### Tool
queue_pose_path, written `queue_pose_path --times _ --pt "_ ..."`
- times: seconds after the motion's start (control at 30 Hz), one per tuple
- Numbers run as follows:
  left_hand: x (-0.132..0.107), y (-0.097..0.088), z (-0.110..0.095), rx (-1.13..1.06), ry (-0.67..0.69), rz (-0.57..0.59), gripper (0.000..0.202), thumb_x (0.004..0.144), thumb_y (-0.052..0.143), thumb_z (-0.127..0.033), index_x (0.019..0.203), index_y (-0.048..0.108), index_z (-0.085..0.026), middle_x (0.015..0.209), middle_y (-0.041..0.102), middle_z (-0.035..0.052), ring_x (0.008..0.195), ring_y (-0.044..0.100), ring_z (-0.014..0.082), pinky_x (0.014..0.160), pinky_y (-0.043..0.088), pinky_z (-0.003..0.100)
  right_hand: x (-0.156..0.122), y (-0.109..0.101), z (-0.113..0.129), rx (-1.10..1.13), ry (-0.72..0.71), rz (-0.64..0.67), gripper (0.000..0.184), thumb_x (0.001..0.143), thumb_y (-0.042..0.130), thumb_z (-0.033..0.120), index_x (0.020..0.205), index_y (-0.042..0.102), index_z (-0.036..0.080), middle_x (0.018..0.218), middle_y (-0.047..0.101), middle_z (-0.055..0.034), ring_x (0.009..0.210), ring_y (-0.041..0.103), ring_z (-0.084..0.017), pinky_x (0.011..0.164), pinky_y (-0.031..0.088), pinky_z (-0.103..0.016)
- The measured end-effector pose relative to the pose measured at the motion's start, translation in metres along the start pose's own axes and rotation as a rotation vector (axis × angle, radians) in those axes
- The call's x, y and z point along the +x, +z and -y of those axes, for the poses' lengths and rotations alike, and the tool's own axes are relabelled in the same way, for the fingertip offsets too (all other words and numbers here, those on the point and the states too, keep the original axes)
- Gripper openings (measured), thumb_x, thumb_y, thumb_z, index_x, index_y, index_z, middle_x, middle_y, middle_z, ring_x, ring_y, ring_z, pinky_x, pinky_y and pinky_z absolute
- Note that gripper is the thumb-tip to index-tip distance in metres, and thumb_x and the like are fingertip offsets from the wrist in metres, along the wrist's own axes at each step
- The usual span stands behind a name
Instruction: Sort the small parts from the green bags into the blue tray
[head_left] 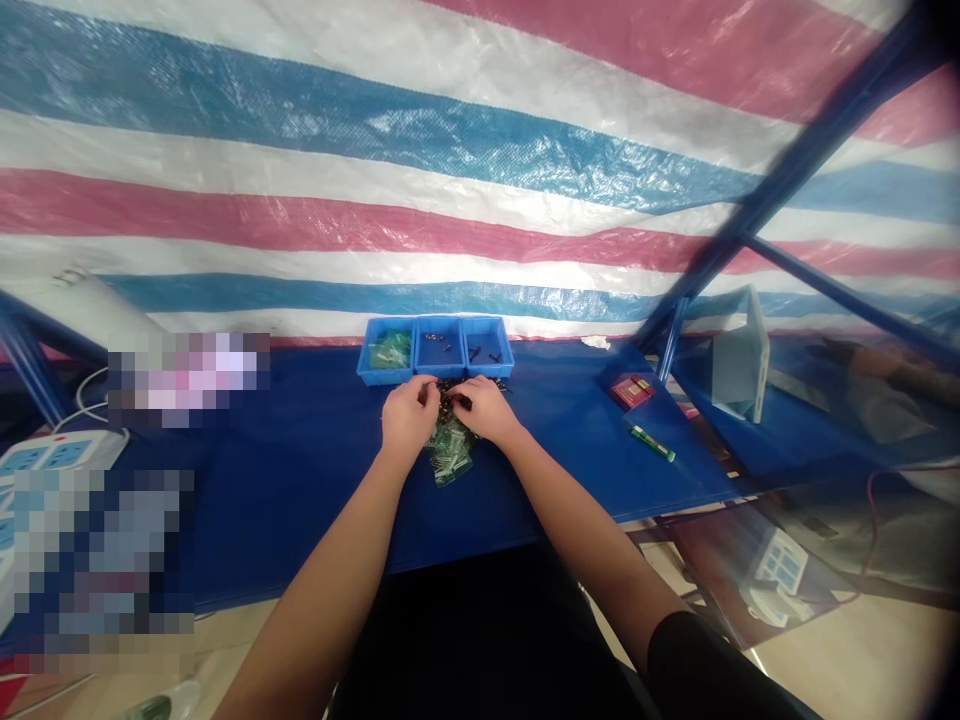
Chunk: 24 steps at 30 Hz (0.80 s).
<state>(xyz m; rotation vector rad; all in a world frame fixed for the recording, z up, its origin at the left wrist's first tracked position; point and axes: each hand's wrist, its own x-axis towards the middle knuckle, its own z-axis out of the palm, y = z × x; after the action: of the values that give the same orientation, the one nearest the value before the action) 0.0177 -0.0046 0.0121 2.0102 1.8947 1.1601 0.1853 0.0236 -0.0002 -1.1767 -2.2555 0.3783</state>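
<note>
A heap of small brass-coloured and dark parts (448,410) lies on the blue tabletop between my hands. Closer to me, flat green pieces (450,455) spread out from it. On the heap's left edge my left hand (409,418) is closed in a pinch; a dark bit shows at its fingertips, too small to name. My right hand (487,408) curls over the right side, fingers together at a dark piece that I cannot make out. Just beyond are joined blue bins: green pieces in the left bin (375,378), small brass-coloured parts in the middle bin (441,370), dark parts in the right bin (491,370).
A red box (631,392) and a green tube (651,442) lie to the right, near a slanting blue metal frame (780,180). White power strips (64,455) stand at far left. A striped plastic sheet (450,230) hangs behind the table.
</note>
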Motion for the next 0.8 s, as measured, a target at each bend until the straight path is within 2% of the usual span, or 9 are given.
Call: queue_pose_path --times 0.2,0.43,0.57,0.7,0.8 --pt "-0.0003 -0.0004 -0.0007 -0.008 0.013 -0.005 0.028 0.092 0.047 -0.034 0.103 0.070 -0.021 0.079 0.070 0.0042 0.072 0.064 0.0196 0.069 0.046 0.029 0.0005 -0.0004 -0.0013 0.047 0.017 -0.011 0.017 0.086 0.064 0.023 0.101 0.072 0.021 0.096 0.073 -0.0052 0.091 0.060 -0.021 0.086 0.042 -0.034" --pt "-0.0005 0.0000 0.0003 0.004 0.023 -0.006 0.028 0.092 0.047 -0.034 0.103 0.069 -0.020 0.077 0.069 0.0038 0.072 0.063 0.0197 0.069 0.045 0.029 0.0002 -0.0002 0.0002 0.080 0.039 -0.057 0.021 0.086 0.060 0.017 0.102 0.072 0.023 0.092 0.074 -0.0037 0.089 0.061 -0.021 0.085 0.045 -0.035" --pt "-0.0002 0.0007 0.0015 0.024 0.043 -0.007 0.027 0.092 0.047 -0.032 0.103 0.069 -0.020 0.076 0.068 0.0038 0.072 0.062 0.0201 0.070 0.044 0.030 -0.0010 -0.0004 0.0010 0.187 0.045 -0.189 0.022 0.083 0.060 0.018 0.102 0.072 0.022 0.089 0.073 -0.0035 0.090 0.062 -0.020 0.086 0.049 -0.034" --pt "-0.0013 0.0031 0.0008 0.070 0.205 0.014 0.027 0.092 0.049 -0.033 0.103 0.070 -0.020 0.079 0.070 0.0052 0.077 0.062 0.0216 0.079 0.042 0.034 -0.0005 0.0006 0.0014 0.422 0.147 -0.369 0.019 0.082 0.062 0.025 0.099 0.071 0.021 0.087 0.072 -0.0027 0.079 0.066 -0.017 0.078 0.055 -0.031" --pt "-0.0027 0.0041 -0.0013 0.092 0.285 0.050 0.028 0.093 0.050 -0.035 0.107 0.070 -0.020 0.082 0.071 0.0062 0.080 0.062 0.0226 0.082 0.041 0.037 0.0007 0.0007 0.0015 0.570 0.226 -0.404 0.020 0.081 0.064 0.031 0.097 0.071 0.021 0.086 0.072 -0.0023 0.072 0.066 -0.016 0.071 0.057 -0.030"
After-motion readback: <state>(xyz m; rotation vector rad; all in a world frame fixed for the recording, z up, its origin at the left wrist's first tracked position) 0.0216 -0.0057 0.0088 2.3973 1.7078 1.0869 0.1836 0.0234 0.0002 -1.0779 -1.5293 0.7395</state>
